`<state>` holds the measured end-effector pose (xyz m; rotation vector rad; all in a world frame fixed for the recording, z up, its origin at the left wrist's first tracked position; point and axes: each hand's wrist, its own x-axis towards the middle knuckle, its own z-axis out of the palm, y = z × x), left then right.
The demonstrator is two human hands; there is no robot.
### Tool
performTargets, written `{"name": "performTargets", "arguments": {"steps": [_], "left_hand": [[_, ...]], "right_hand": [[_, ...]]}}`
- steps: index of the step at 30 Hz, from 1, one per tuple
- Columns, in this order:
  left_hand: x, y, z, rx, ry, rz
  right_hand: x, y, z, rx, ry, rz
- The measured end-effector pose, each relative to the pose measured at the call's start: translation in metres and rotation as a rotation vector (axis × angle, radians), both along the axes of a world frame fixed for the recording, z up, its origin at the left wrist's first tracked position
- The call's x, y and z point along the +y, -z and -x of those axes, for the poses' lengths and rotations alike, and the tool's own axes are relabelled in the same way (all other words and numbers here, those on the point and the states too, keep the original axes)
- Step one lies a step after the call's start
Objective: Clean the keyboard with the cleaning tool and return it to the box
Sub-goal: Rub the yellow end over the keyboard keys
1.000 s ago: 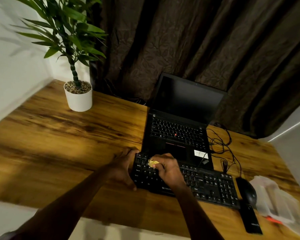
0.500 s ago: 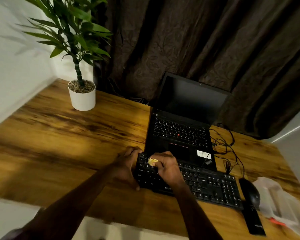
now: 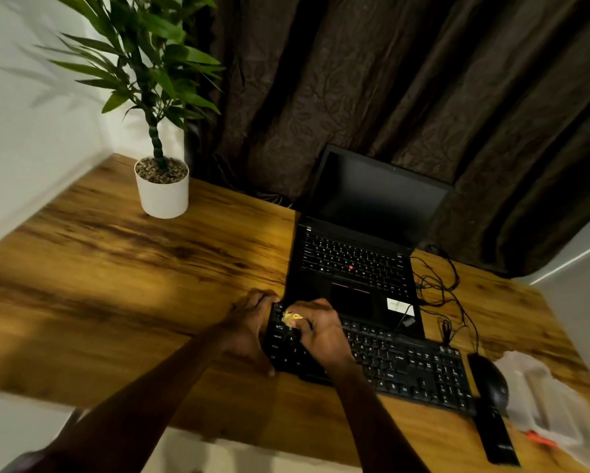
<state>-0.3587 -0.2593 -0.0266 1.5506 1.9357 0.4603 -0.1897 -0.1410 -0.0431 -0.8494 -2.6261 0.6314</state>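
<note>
Keyboard (image 3: 416, 370) lies left-right; left hand (image 3: 249, 331) grips its end, right hand (image 3: 324, 334) pinches cleaning tool (image 3: 291, 319).

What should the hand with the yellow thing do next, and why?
Probably slide the right hand a little rightward along the top key row. It presses the yellow cleaning tool on the far-left corner of the keyboard, the left hand grips that end, and most keys lie to its right.
</note>
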Motion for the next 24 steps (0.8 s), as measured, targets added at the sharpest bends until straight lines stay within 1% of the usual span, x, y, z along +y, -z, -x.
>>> {"name": "performTargets", "arguments": {"steps": [5,8,10,13,17,22,24], "left_hand": [[0.000,-0.002,-0.001,-0.005,0.006,0.001],[0.001,0.001,-0.001,-0.005,-0.003,-0.005],[0.002,0.005,-0.001,-0.017,-0.017,-0.002],[0.005,0.010,0.001,-0.028,-0.012,0.011],[0.009,0.020,0.005,-0.030,-0.029,0.034],[0.017,0.046,0.006,-0.027,-0.038,0.039],[0.016,0.045,0.005,-0.020,-0.042,0.022]], "right_hand": [[0.010,0.000,-0.023,0.004,-0.001,-0.071],[0.008,-0.002,-0.023,-0.012,0.007,-0.085],[0.001,-0.004,-0.011,-0.030,-0.032,-0.100],[-0.012,-0.009,0.006,-0.003,-0.084,-0.115],[-0.014,-0.011,0.009,0.036,-0.093,-0.137],[-0.015,-0.018,0.012,0.002,-0.168,-0.163],[-0.021,-0.020,0.016,-0.017,-0.224,-0.165]]}}
